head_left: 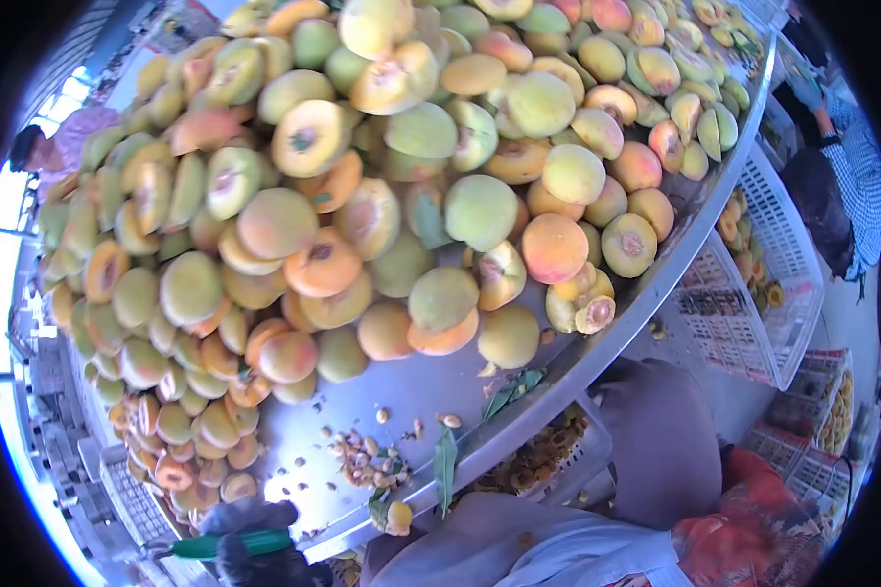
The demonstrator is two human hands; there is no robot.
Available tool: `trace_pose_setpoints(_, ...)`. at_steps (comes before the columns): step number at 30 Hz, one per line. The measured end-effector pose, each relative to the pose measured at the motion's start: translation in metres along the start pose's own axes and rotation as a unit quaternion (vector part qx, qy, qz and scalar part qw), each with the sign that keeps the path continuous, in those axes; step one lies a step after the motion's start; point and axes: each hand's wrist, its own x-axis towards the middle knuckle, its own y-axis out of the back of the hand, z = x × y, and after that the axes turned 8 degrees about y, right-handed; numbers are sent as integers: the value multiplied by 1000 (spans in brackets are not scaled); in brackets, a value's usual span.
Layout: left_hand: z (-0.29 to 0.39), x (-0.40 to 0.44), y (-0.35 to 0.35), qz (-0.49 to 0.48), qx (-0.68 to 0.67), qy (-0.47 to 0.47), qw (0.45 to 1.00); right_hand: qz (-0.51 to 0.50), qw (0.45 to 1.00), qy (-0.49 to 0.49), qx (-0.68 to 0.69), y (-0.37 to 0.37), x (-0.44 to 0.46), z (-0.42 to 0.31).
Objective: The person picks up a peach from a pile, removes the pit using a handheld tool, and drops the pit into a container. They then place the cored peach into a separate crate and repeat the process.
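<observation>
In the head view, my right hand (250,558), in a dark glove, shows at the bottom left by the near end of the metal table. Its fingers are wrapped round a green-handled tool (264,541), whose narrow end points left. My left hand cannot be made out. A large heap of halved and whole peaches (440,293), green to orange, covers most of the metal table (362,391). Loose stones and scraps (370,462) lie on bare metal close to my right hand. A green leaf (445,465) hangs over the table's rim beside a small piece of fruit (398,519).
Grey-clad legs and a red patterned sleeve (744,528) belong to a seated person by the rim. A crate of scraps (597,455) stands between the legs. White crates (783,264) fill the right side. Other people appear at upper left (78,137) and right (857,186).
</observation>
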Motion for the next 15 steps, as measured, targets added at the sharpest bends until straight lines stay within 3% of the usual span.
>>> trace_pose_setpoints(1,3,-11,15,-99,56,21,993,20,998,42,50,9,9,-14)
trace_pose_setpoints(2,1,-32,9,-19,127,27,991,22,993,89,77,20,19,-35)
trace_pose_setpoints(3,1,-45,9,-142,67,32,987,0,991,131,37,8,-1,-110)
trace_pose_setpoints(4,-1,-57,21,-184,233,-13,955,-16,986,169,0,-6,-28,-184)
trace_pose_setpoints(5,10,-76,-2,-169,50,145,974,-38,954,264,137,-20,-44,-229)
trace_pose_setpoints(6,2,-88,-11,-180,-59,140,972,-61,895,351,269,-37,-72,-280)
trace_pose_setpoints(8,-6,-100,-20,-268,-7,176,947,-206,854,471,74,-77,-173,-377)
trace_pose_setpoints(9,-11,-103,-29,-306,114,77,942,-308,839,442,70,-97,-198,-392)
trace_pose_setpoints(10,-14,-107,-41,-318,130,65,937,-386,839,379,60,-117,-217,-397)
trace_pose_setpoints(11,-12,-109,-52,-318,127,54,938,-391,779,490,20,-153,-211,-382)
trace_pose_setpoints(12,-9,-109,-61,-300,243,-58,921,-389,707,591,-20,-187,-204,-370)
trace_pose_setpoints(13,-7,-108,-67,-273,353,-166,879,-388,703,595,-20,-201,-221,-377)
trace_pose_setpoints(14,-4,-104,-71,-272,353,-169,879,-435,766,446,158,-214,-239,-385)
trace_pose_setpoints(15,-2,-99,-75,-267,384,-127,875,-457,783,268,327,-224,-249,-392)
